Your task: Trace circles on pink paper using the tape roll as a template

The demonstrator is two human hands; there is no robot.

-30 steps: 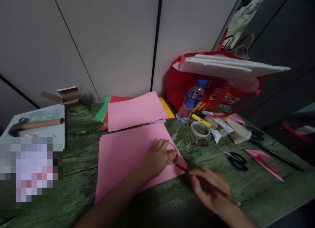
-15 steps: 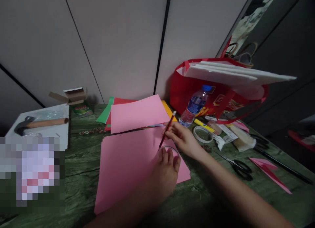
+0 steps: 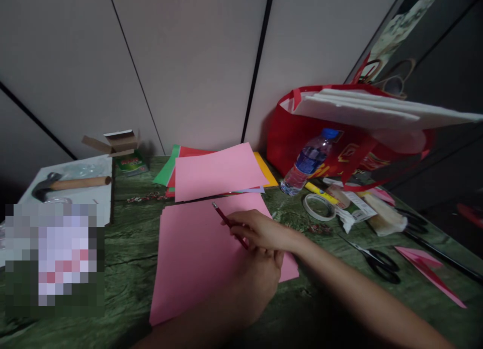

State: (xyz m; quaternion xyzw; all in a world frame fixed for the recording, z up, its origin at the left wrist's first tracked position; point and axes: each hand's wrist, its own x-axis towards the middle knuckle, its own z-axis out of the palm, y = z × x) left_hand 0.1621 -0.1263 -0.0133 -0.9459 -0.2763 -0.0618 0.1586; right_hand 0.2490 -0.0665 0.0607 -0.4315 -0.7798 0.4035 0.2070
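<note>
Just above the pink sheets' (image 3: 196, 248) middle, toward twelve o'clock, is the red pencil (image 3: 222, 215) — probably light, stiff, best pinched along its shaft. Its long axis slants, eraser end (image 3: 215, 205) toward half past ten, other end toward half past four. The right hand (image 3: 260, 228) grips it; the left hand (image 3: 260, 281), at five o'clock, hides its fingers — grasp uncertain.

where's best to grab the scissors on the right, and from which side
Probably by the handle loops of the scissors, reaching from the near right: they lie flat, loops toward that side, blade tips pointing left and away. The right hand holds a pencil.
</note>
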